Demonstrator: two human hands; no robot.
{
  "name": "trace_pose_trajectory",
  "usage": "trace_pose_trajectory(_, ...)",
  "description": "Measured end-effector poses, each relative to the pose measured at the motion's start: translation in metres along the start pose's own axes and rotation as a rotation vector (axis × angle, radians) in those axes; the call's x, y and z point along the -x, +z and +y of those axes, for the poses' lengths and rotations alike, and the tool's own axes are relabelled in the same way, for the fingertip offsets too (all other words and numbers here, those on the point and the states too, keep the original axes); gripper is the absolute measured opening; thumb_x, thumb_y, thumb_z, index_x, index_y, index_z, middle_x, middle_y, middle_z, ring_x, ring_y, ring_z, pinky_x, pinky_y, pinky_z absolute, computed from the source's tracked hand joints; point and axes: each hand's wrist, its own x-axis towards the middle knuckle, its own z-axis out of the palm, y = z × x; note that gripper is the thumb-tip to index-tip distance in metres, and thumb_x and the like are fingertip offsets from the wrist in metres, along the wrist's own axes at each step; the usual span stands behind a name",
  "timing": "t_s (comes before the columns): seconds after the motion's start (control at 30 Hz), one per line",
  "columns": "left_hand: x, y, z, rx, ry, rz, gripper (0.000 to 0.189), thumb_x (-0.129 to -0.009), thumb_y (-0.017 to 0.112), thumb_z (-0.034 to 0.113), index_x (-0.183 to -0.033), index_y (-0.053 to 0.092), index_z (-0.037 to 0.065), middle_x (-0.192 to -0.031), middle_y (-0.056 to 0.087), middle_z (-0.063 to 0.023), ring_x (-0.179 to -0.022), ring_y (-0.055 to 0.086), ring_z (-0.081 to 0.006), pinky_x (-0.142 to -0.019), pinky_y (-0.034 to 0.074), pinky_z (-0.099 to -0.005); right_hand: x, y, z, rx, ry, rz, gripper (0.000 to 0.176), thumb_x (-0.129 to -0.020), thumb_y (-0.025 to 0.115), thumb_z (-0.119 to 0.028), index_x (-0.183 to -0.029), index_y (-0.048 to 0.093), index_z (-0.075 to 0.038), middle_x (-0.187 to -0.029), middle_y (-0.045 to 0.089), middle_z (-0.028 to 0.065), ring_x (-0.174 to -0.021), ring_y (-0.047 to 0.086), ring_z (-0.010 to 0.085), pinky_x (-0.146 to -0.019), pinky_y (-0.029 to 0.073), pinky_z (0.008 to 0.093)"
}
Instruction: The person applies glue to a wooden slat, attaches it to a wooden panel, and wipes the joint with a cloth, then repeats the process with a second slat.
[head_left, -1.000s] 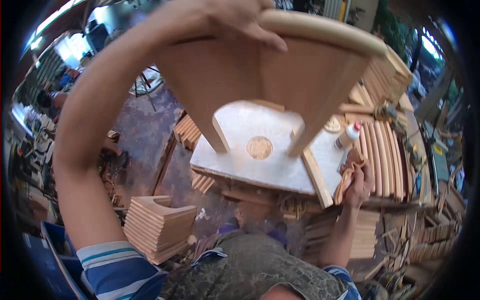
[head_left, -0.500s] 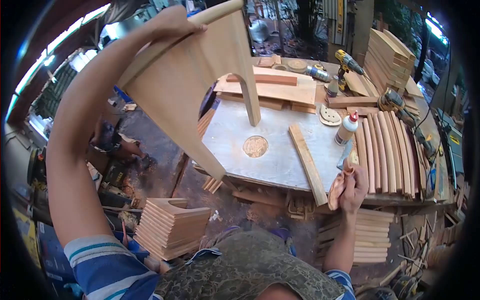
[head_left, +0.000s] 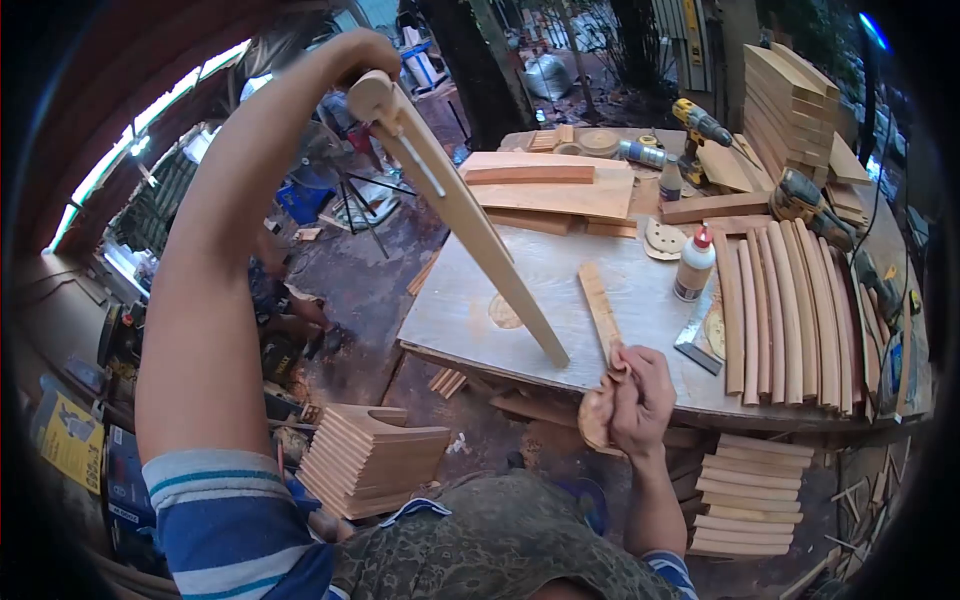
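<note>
My left hand (head_left: pixel 368 52) is raised high, closed on the top end of a wooden panel (head_left: pixel 470 225); its fingers are mostly hidden. The panel now shows edge-on, slanting down to the right, its lower end over the pale work board (head_left: pixel 450 300). A whitish streak runs along its edge near the top. In my right hand (head_left: pixel 642 405) is a folded tan piece of sandpaper (head_left: pixel 596 418), pinched near the front edge of the board. Just beyond that hand lies a wooden strip (head_left: pixel 598 300), partly covered by it.
A glue bottle (head_left: pixel 694 265), a metal square (head_left: pixel 700 335) and a holed sanding disc (head_left: pixel 662 238) lie right of centre. Curved slats (head_left: pixel 785 310) line the right side. Behind are a yellow drill (head_left: pixel 690 130) and stacked boards (head_left: pixel 785 105). Cut wooden pieces (head_left: pixel 370 455) stand stacked below left.
The panel has turned from showing its broad arched face to edge-on. My right hand has moved left with the sandpaper, over the near end of the wooden strip.
</note>
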Motion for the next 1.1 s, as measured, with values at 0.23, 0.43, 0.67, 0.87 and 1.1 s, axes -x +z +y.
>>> trace_pose_trajectory(0.23, -0.012, -0.041, 0.069, -0.051, -0.078, 0.149, 0.034, -0.058, 0.081, -0.001, -0.090, 0.078, 0.012, -0.094, 0.077, -0.0082, -0.091, 0.073, -0.0217, -0.080, 0.058, -0.0353, -0.077, 0.039, -0.061, -0.009, -0.335, 0.158, 0.023, -0.097, 0.057, 0.004, -0.119, 0.064, 0.008, -0.118, 0.059, 0.0203, -0.096, 0.066, 0.0249, -0.080, 0.056, 0.0319)
trace_pose_trajectory(0.43, 0.003, -0.031, 0.094, 0.481, -0.482, 0.467, 0.039, -0.085, 0.057, 0.030, -0.118, 0.075, 0.017, -0.124, 0.071, -0.0126, -0.113, 0.069, -0.0278, -0.091, 0.055, -0.0390, -0.133, 0.079, -0.081, 0.158, -0.664, 0.200, 0.040, -0.080, 0.074, 0.002, -0.118, 0.067, 0.002, -0.119, 0.060, 0.0168, -0.095, 0.063, 0.0285, -0.074, 0.053, 0.0370)
trace_pose_trajectory(0.67, 0.001, 0.005, 0.085, 1.052, 0.204, 0.868, 0.047, -0.091, 0.056, 0.044, -0.114, 0.075, 0.007, -0.100, 0.077, -0.0100, -0.091, 0.071, -0.0201, -0.087, 0.052, -0.0315, -0.187, 0.121, -0.107, 0.353, -0.890, 0.259, 0.033, -0.079, 0.074, -0.002, -0.112, 0.070, -0.004, -0.112, 0.064, 0.0133, -0.092, 0.063, 0.0288, -0.074, 0.053, 0.0388)
trace_pose_trajectory(0.87, 0.022, 0.002, 0.094, 1.228, 0.285, 0.692, 0.046, -0.094, 0.049, 0.042, -0.112, 0.075, 0.009, -0.106, 0.074, -0.0180, -0.091, 0.068, -0.0269, -0.089, 0.050, -0.0363, -0.193, 0.126, -0.107, 0.374, -0.791, 0.195, 0.026, -0.076, 0.071, 0.000, -0.102, 0.071, -0.003, -0.102, 0.064, 0.0122, -0.079, 0.066, 0.0264, -0.067, 0.056, 0.0399)
trace_pose_trajectory(1.1, -0.002, 0.011, 0.084, 1.117, 0.386, 0.927, 0.052, -0.089, 0.052, 0.053, -0.103, 0.079, 0.010, -0.105, 0.076, -0.0129, -0.095, 0.067, -0.0286, -0.091, 0.048, -0.0349, -0.191, 0.080, -0.136, 0.163, -0.203, -0.419, 0.021, -0.084, 0.052, 0.004, -0.095, 0.071, 0.002, -0.081, 0.067, 0.0103, -0.070, 0.066, 0.0183, -0.063, 0.055, 0.0304)
